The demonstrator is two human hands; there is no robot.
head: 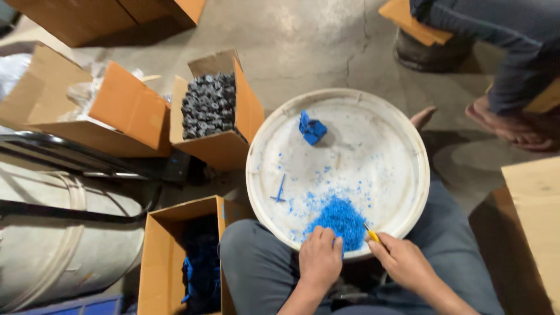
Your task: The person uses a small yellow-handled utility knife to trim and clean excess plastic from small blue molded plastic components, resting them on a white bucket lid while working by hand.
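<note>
A round white tray [402, 146] rests on my lap. A heap of blue plastic shavings [339, 219] lies at its near edge. My left hand [319, 258] is closed around a small blue plastic part, mostly hidden, right beside the heap. My right hand [402, 262] grips a small yellow-handled cutting tool [371, 235] whose tip points at the shavings. A finished blue plastic piece [312, 129] sits at the far side of the tray, and a thin blue sprue [279, 191] lies at the left.
A cardboard box of dark grey parts [209, 105] stands left of the tray. Another box with blue parts [201, 265] sits by my left knee. More cardboard boxes [125, 108] are further left. Another person's legs and sandalled foot [507, 119] are at the upper right. A white drum [52, 233] lies left.
</note>
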